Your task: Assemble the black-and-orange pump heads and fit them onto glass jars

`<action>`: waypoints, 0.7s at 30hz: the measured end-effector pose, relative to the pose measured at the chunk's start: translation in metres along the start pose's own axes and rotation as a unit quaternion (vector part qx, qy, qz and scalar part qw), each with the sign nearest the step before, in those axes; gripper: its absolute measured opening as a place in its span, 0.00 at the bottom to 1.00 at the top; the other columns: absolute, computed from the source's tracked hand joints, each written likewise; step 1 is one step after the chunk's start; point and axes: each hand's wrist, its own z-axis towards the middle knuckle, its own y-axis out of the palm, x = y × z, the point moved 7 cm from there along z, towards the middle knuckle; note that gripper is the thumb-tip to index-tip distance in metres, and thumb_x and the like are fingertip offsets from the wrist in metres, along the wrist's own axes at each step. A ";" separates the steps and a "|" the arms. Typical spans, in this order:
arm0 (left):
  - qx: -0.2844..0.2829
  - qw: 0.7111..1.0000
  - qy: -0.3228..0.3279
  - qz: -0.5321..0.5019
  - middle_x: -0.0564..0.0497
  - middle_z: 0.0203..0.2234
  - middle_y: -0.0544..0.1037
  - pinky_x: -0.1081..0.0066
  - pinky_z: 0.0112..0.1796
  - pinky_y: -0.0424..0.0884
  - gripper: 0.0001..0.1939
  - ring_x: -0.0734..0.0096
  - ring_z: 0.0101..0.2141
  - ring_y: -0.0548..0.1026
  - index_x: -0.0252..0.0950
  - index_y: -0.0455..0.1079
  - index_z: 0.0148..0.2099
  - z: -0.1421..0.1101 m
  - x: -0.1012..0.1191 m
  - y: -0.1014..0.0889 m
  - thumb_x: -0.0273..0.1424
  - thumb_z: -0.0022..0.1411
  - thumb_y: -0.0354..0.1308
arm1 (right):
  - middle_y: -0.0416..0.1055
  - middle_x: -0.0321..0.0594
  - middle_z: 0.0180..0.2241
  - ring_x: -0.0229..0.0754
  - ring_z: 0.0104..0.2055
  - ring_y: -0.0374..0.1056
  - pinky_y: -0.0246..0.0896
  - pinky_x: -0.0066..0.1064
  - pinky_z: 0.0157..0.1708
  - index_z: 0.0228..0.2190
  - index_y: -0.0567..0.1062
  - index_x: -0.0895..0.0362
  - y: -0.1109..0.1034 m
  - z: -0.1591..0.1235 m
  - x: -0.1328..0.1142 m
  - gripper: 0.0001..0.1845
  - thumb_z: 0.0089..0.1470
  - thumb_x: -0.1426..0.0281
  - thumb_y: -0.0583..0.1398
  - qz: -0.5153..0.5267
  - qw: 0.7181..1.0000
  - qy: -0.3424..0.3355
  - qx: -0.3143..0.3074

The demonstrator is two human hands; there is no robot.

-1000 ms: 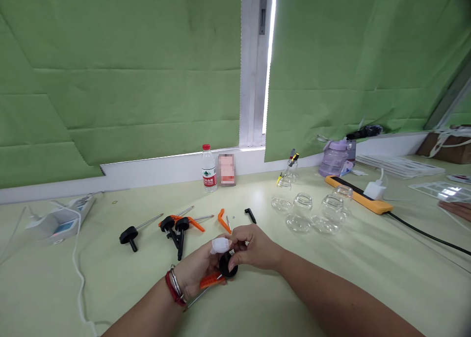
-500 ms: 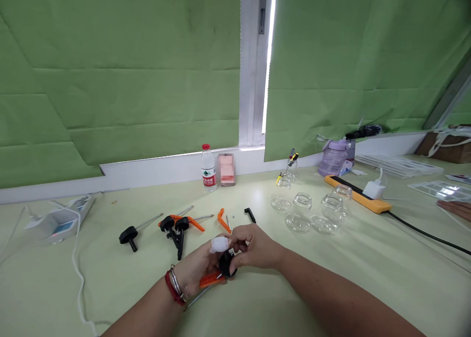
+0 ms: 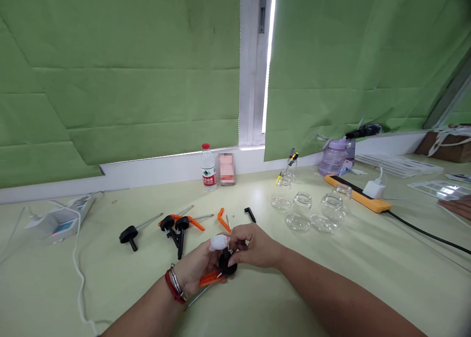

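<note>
Black cap (image 3: 228, 266) with a stubby stem sits in the curled left hand (image 3: 195, 264), just below the right hand (image 3: 257, 247), whose thumb and fingers pinch at the stem; what exactly lies between their tips is hidden. It looks light, stiff and probably plastic, so firm pressure should be safe, though its smooth face may slip. Its rim seems the surest hold. Beside the left palm shows an orange handle (image 3: 211, 278); below it juts a thin metal rod (image 3: 198, 297), likely rigid.
</note>
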 end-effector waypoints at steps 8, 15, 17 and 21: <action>0.003 1.000 0.001 0.007 0.49 0.25 0.72 0.71 0.26 0.62 0.16 0.65 0.27 0.73 0.36 0.66 0.37 -0.001 0.001 0.001 0.43 0.54 0.53 | 0.63 0.32 0.23 0.31 0.24 0.56 0.53 0.24 0.23 0.20 0.66 0.58 0.001 -0.002 0.002 0.18 0.36 0.65 0.70 0.016 1.000 0.005 -0.002; 0.002 1.000 0.000 0.006 0.49 0.25 0.72 0.71 0.26 0.62 0.17 0.65 0.27 0.73 0.36 0.66 0.37 -0.001 0.000 0.001 0.44 0.54 0.52 | 0.62 0.31 0.23 0.32 0.25 0.56 0.54 0.24 0.24 0.19 0.65 0.58 0.003 -0.002 0.003 0.19 0.36 0.64 0.70 0.043 0.999 0.014 -0.002; 0.006 1.000 -0.001 0.006 0.49 0.25 0.72 0.71 0.26 0.63 0.17 0.65 0.27 0.73 0.36 0.65 0.36 0.000 0.001 0.000 0.45 0.54 0.53 | 0.62 0.31 0.22 0.32 0.25 0.56 0.54 0.24 0.24 0.20 0.66 0.58 0.003 -0.001 0.003 0.18 0.36 0.64 0.70 0.042 0.999 0.019 -0.001; 0.007 1.000 -0.002 0.001 0.49 0.24 0.72 0.71 0.26 0.63 0.18 0.65 0.26 0.73 0.35 0.65 0.36 0.000 0.000 0.000 0.45 0.53 0.53 | 0.63 0.31 0.22 0.33 0.25 0.57 0.55 0.25 0.25 0.19 0.67 0.59 0.002 0.000 0.001 0.19 0.36 0.62 0.70 0.036 0.999 0.016 0.007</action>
